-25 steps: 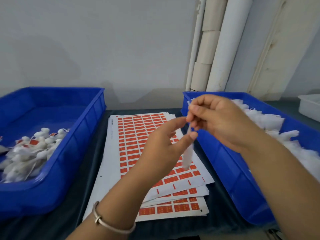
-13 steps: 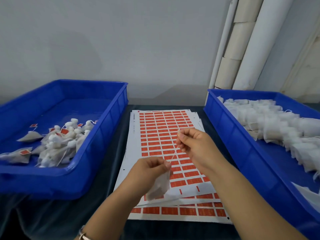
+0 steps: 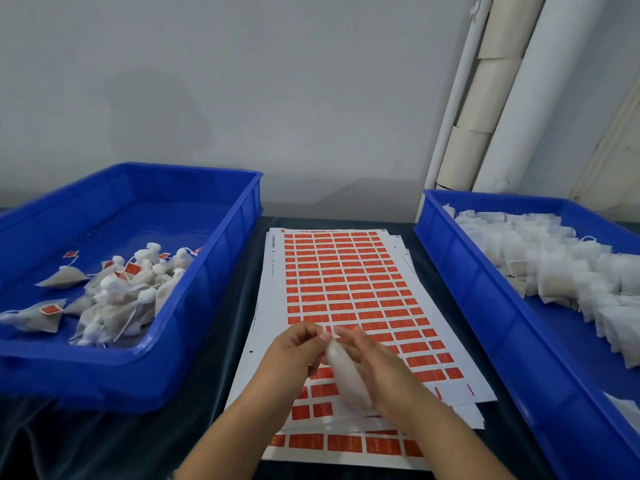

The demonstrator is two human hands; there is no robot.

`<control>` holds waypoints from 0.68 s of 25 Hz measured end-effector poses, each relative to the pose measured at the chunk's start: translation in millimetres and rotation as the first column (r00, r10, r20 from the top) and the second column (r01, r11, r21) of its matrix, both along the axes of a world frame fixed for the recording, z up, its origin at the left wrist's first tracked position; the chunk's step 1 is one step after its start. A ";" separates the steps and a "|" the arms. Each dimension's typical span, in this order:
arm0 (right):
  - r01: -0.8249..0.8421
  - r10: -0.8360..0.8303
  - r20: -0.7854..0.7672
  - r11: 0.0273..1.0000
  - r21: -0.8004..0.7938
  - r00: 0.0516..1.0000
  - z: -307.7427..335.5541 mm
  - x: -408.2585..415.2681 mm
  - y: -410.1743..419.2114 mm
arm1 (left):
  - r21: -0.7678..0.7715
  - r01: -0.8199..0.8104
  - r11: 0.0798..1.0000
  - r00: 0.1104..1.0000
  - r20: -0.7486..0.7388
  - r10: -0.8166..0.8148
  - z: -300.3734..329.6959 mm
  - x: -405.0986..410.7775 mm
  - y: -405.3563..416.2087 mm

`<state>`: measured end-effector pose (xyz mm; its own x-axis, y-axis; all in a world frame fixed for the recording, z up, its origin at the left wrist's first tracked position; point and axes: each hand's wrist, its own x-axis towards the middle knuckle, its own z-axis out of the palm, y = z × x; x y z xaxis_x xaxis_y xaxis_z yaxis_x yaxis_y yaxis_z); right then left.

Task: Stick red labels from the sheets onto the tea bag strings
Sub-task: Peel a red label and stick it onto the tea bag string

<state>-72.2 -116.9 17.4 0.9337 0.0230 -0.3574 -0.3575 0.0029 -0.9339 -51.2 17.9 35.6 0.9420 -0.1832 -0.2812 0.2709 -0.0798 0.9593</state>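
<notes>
Tea bag (image 3: pixel 346 379) pinched between left hand (image 3: pixel 294 351) and right hand (image 3: pixel 367 358), both grips closed on it, directly above label sheet (image 3: pixel 346 271) for a short reach to labels.

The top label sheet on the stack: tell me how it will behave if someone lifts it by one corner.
The top label sheet is thin paper lying flat, so it would probably droop and bend rather than stay stiff. It looks light. Sheets beneath are fanned out loosely, so it would likely slide off them easily. Gaps near the hands suggest peeled rows, making that end floppier.
</notes>
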 end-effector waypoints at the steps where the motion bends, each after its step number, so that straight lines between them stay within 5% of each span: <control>1: -0.021 0.027 0.035 0.987 -0.157 0.999 -5.0 -1.9 4.9 | -0.017 -0.029 0.999 1.000 0.001 0.029 -0.5 0.6 -1.5; 4: 0.031 0.018 0.108 0.898 -0.439 0.994 -15.3 -3.2 13.1 | -0.041 -0.096 0.995 0.995 -0.002 0.096 -1.4 0.0 -6.2; 8: 0.052 -0.047 0.021 0.925 -0.376 0.999 -15.9 -8.5 9.8 | -0.135 -0.153 0.979 0.988 -0.043 0.148 -3.6 4.1 -2.4; 12: 0.039 -0.036 -0.031 0.994 0.104 0.999 -7.2 -12.8 1.0 | -0.428 -0.196 0.882 0.974 -0.188 0.125 -7.5 8.6 6.4; 15: 0.124 -0.114 -0.054 0.812 0.570 0.992 -4.3 -15.2 -6.0 | -0.552 -0.266 0.791 0.951 -0.283 0.123 -14.8 8.4 9.7; 17: 0.158 -0.139 -0.086 0.688 0.708 0.987 -4.5 -15.8 -9.5 | -0.556 -0.296 0.777 0.942 -0.307 0.139 -19.9 8.4 9.8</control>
